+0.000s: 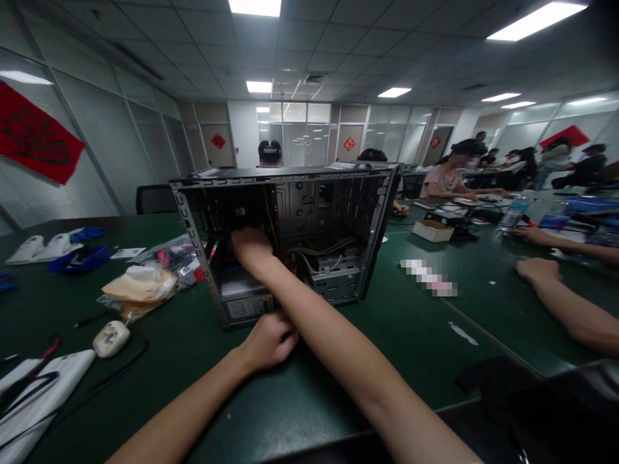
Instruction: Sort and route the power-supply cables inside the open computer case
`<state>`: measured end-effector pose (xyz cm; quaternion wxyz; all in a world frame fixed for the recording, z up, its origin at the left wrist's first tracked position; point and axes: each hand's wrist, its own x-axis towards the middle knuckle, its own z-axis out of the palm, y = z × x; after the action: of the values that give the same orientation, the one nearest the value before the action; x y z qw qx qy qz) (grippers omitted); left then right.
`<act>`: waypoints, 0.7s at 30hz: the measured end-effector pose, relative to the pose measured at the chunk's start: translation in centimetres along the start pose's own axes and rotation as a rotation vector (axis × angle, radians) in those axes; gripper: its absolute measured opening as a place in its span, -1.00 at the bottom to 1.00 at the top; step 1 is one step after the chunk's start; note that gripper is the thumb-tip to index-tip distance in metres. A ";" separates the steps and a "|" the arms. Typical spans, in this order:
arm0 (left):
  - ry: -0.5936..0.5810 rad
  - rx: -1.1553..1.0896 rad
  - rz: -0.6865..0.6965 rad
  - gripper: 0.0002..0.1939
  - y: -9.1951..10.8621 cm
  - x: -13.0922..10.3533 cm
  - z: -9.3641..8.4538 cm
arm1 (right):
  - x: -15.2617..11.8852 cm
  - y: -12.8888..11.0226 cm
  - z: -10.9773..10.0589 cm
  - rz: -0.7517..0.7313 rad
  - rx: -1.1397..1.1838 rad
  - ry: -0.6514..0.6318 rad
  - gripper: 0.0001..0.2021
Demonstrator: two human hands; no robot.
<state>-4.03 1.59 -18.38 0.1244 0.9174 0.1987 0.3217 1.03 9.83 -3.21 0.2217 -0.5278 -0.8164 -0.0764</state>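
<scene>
An open computer case (pixel 285 173) stands on the green table, its bare side facing me. Inside are a fan (pixel 240 211), loose cables (pixel 333 248), drive bays (pixel 338 283) and a power supply (pixel 246 308) at the lower left. My right hand (pixel 251 250) reaches into the case just below the fan, its fingers curled; whatever they grip, if anything, is hidden. Crossing under my right forearm, my left hand (pixel 271 338) rests closed on the table against the case's lower front edge. Its fingertips are partly covered, so its contents cannot be made out.
Left of the case lie plastic bags (pixel 140 287), a white adapter (pixel 111 338) with a cord, a blue tray (pixel 80 259) and white gloves (pixel 46 248). To the right are a small box (pixel 432 232), a bottle (pixel 515 212) and another person's arm (pixel 570 303).
</scene>
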 end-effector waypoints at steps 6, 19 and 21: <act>0.357 -0.421 -0.413 -0.82 -0.1 0.5 -1.4 | -4.4 1.9 -1.0 -0.249 -0.031 0.226 -0.65; 0.341 -1.509 -0.466 -0.31 1.2 1.6 -4.2 | -20.6 15.5 7.0 -0.564 0.454 0.020 -0.57; 0.358 -1.545 -0.479 -0.33 1.2 1.7 -4.2 | -20.5 15.8 6.9 -0.389 0.587 -0.037 -0.54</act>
<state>-5.19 1.73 -13.80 0.7514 0.4411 0.1284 0.4736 20.31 2.17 -20.11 0.3304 -0.2774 -0.8927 0.1301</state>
